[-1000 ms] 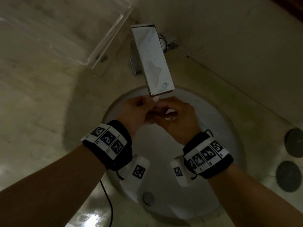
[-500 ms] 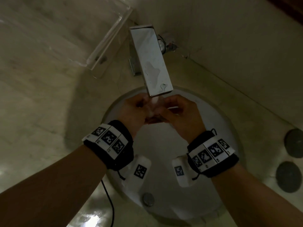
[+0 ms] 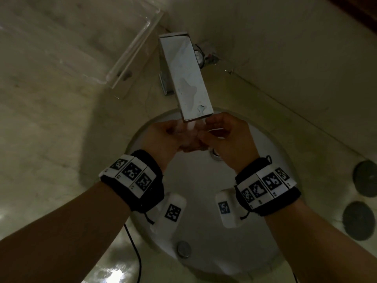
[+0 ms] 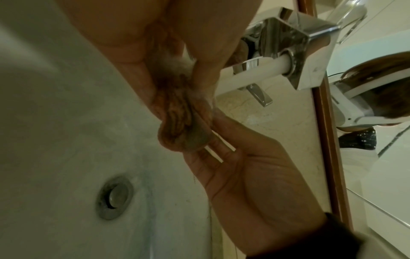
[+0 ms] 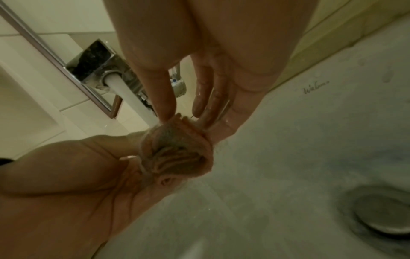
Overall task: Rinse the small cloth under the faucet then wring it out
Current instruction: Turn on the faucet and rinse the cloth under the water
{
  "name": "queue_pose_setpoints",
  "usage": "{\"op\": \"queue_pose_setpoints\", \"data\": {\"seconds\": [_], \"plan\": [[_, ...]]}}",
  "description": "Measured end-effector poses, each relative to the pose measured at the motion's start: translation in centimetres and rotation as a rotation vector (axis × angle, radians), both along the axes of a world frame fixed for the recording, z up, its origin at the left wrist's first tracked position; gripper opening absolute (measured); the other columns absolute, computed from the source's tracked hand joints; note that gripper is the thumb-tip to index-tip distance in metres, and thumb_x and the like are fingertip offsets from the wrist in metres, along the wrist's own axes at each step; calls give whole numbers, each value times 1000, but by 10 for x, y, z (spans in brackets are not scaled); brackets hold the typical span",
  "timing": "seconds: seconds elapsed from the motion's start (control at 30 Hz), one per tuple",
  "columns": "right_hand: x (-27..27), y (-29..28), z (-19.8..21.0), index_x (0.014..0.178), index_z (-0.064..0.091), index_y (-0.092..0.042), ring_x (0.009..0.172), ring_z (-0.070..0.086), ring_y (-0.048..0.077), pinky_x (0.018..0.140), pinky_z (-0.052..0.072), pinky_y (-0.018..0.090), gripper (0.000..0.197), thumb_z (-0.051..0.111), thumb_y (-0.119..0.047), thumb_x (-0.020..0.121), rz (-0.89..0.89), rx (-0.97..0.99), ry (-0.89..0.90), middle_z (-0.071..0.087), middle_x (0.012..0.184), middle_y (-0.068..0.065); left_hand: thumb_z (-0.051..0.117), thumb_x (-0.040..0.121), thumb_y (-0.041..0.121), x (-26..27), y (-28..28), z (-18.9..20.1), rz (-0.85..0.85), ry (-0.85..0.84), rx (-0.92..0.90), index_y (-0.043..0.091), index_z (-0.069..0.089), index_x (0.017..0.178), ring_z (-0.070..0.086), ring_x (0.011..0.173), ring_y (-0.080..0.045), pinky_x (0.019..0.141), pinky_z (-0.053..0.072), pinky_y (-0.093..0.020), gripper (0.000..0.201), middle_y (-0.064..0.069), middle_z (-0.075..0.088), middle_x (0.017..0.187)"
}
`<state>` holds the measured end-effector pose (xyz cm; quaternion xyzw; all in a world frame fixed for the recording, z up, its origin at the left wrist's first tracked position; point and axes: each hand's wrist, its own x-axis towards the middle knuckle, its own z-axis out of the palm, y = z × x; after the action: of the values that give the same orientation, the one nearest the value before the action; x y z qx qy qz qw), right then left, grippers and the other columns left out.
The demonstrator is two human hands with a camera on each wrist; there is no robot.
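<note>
The small cloth [image 3: 189, 145] is a wet, pinkish-tan wad held between both hands under the chrome faucet [image 3: 185, 78]. A water stream [image 3: 191, 126] falls from the spout onto it. My left hand [image 3: 167, 135] grips the bunched cloth [image 4: 177, 122] in curled fingers. My right hand [image 3: 226, 137] pinches the cloth's [image 5: 177, 152] upper edge between thumb and fingertips [image 5: 167, 112]. Both hands hover above the white sink [image 3: 193, 201], over the drain [image 4: 114, 198]. Most of the cloth is hidden by the hands in the head view.
A clear acrylic tray [image 3: 132, 50] sits on the marble counter left of the faucet. Two dark round discs [image 3: 367, 178] [image 3: 356, 220] lie on the counter at the right. A round metal cap [image 3: 183, 249] sits at the basin's near side. A wall rises close behind the faucet.
My right hand has drawn a little to the right, so the two hands overlap less. The cloth stays under the running water in my left hand.
</note>
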<state>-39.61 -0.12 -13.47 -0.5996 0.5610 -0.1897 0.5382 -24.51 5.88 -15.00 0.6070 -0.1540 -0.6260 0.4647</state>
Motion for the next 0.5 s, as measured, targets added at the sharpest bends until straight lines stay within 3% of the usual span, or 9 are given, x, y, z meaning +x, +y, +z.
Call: {"op": "queue_pose_setpoints", "data": {"seconds": [0.17,0.27,0.33,0.4,0.5], "plan": [[2,-3,7,103,64,-11,86,69,11,75,58,31,32,79,-11,74,-37,-33,-19,70,96,2,66,86,0,1,0,9,32,47,-68,-10,66,100,69,80,-43,69,60,-47,18,-29,69,96],[4,-10,23,114,60,-11,94,66,9,75,55,22,41,77,-7,76,-161,-102,-103,65,113,0,67,84,-3,2,1,9,64,124,-113,-17,57,96,60,80,-43,71,60,-52,21,-29,58,89],[6,-19,35,125,54,-12,103,63,11,77,56,22,53,75,-3,77,-239,-134,-183,58,125,-1,64,87,-3,3,0,7,44,174,-122,-25,49,92,50,76,-42,74,59,-50,27,-27,50,87],[9,-27,46,132,48,-10,110,60,14,79,56,23,62,74,2,77,-265,-163,-262,53,132,2,59,89,-3,4,-1,9,36,213,-122,-21,48,88,45,72,-38,73,57,-47,22,-24,45,88],[14,-33,54,134,48,-6,114,59,16,81,55,22,62,72,4,77,-222,-208,-281,56,131,7,56,87,-5,5,-2,16,69,185,-107,-8,56,94,46,69,-37,71,59,-46,7,-25,48,86]]}}
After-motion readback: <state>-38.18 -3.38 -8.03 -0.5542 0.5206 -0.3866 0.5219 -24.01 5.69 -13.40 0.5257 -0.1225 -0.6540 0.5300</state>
